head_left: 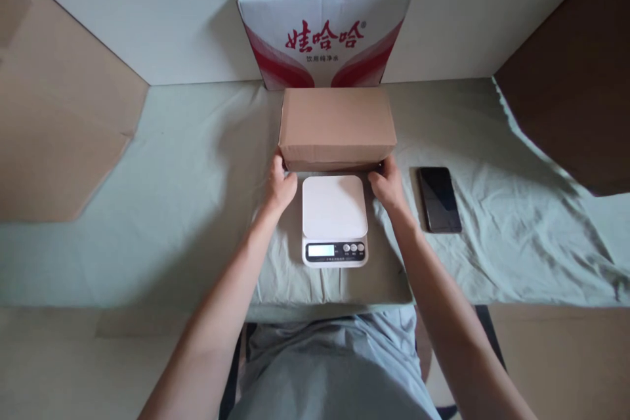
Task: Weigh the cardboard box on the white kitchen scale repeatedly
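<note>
A closed brown cardboard box [338, 119] is held between my two hands, just beyond the scale. My left hand [281, 182] grips its lower left corner, thumb toward me and the other fingers hidden behind the box. At the lower right corner my right hand [388, 182] holds it the same way. Directly in front of the box sits a white kitchen scale [335, 209] with nothing on its platform. Its small display is lit, but I cannot read the digits. Whether the box rests on the cloth or is slightly raised, I cannot tell.
A dark smartphone [440, 200] lies right of my right hand on the pale green tablecloth [187, 164]. Behind stands a white and red carton [325, 36] with Chinese lettering. Large cardboard panels flank the table at left [59, 111] and right [571, 79].
</note>
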`<control>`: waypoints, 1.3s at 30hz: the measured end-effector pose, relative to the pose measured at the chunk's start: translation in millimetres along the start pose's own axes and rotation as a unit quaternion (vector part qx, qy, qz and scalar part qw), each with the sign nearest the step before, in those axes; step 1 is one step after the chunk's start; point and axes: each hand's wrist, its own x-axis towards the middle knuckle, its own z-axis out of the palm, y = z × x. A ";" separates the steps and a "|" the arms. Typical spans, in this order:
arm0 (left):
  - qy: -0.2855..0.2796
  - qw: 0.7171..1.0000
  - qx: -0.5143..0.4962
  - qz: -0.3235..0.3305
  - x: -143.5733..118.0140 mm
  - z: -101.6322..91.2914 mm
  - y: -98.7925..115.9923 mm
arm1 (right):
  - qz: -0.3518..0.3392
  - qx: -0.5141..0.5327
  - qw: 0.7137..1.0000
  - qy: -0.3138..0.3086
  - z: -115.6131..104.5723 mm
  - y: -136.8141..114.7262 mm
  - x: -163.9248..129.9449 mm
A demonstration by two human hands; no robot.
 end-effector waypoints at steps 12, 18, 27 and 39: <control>0.073 0.994 -0.053 0.063 -110.3 -41.8 41.2 | -0.064 -0.013 0.997 0.034 -41.0 -31.2 -98.5; 0.071 0.996 -0.054 0.001 -142.8 -38.8 25.1 | -0.056 -0.073 0.995 0.044 -37.5 -36.2 -132.1; 0.048 0.999 -0.006 -0.002 -149.6 -43.6 14.8 | -0.020 -0.093 0.995 0.033 -37.7 -22.5 -137.2; 0.057 0.982 0.178 0.006 -133.5 -48.5 -25.9 | 0.009 -0.206 0.978 0.039 -44.1 11.5 -132.2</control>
